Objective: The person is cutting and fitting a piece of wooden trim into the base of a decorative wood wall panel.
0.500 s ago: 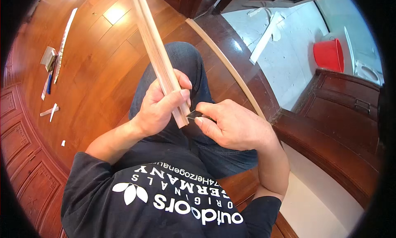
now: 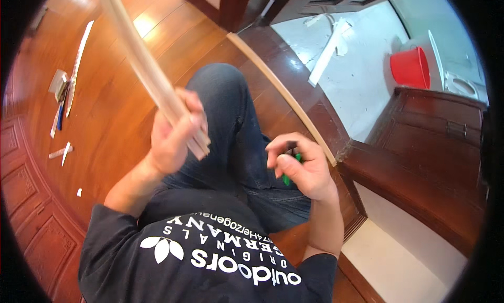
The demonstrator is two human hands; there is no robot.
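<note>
My left hand (image 2: 177,129) is wrapped round a long, pale wooden trim strip (image 2: 147,74) close to its near end. The strip slants up to the far left and is blurred by motion. Its grooved, cut end sticks out just below my fingers, over my thigh. Apart from it, to the right, my right hand (image 2: 304,166) curls round a green-handled knife (image 2: 287,179). Only bits of green and black show between the fingers, and its blade cannot be made out.
A second wooden strip (image 2: 283,93) lies along the dark door sill (image 2: 315,98). Beyond it are white scraps (image 2: 328,53) and a red bucket (image 2: 409,68). On the wooden floor at left lie a blue-handled tool (image 2: 60,116), a long white strip (image 2: 79,66) and small offcuts (image 2: 65,153).
My left hand has carried the trim strip left and upward. The knife has come off the strip's end as my right hand drew away to the right, fingers curling further.
</note>
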